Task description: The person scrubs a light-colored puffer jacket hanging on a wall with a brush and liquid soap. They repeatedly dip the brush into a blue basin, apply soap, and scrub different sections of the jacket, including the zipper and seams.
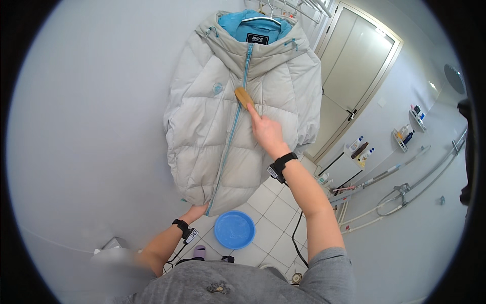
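A pale grey-white hooded puffer jacket [207,129] with a blue lining hangs from a white hanger [262,18] in front of me. Its blue front zipper [232,131] is done up along most of its length. My right hand [268,133] grips a wooden brush [244,97], index finger stretched along its back. The brush lies against the upper chest, across the zipper; its underside is hidden. At the bottom hem, my left hand [198,211] reaches up under the jacket, and the fabric covers its fingers.
A blue plastic basin [234,230] stands on the tiled floor [267,203] below the jacket. To the right are a white cabinet [341,167] topped with bottles, a shower hose [436,180] and corner shelves [400,140]. Behind is a closed door [353,72]. A cable [296,235] hangs beside my right arm.
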### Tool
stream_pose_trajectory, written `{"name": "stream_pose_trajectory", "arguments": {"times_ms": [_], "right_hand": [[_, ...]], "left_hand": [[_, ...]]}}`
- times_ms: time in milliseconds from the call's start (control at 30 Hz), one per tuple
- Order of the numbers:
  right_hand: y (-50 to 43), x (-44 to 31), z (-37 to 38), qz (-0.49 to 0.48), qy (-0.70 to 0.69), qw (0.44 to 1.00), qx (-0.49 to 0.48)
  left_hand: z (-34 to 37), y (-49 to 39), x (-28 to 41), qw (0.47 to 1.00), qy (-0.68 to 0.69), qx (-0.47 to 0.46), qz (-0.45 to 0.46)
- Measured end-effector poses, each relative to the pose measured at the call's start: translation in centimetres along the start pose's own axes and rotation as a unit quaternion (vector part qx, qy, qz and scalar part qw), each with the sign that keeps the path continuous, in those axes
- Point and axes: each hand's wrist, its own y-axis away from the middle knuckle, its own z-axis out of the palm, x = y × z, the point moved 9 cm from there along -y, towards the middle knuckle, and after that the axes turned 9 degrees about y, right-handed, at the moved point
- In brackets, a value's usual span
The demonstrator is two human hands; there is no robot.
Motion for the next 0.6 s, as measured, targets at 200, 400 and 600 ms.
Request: {"name": "stream_pose_trajectory", "arguments": {"times_ms": [200,400,600], "right_hand": [[-3.2,3.0,-2.0,0.008,0.016,0.993,0.117],[0.0,1.0,3.2,0.073,0.016,0.997,0.028],[-3.0,2.0,2.3,0.148,0.001,0.978,0.144]], "left_hand": [[-1.2,0.2,1.6,1.000,0.000,0.007,0.000],[-1.4,0.9,2.4,0.998,0.061,0.004,-0.009],[-0.8,0.3,3.6,0.998,0.039,0.009,0.048]]}}
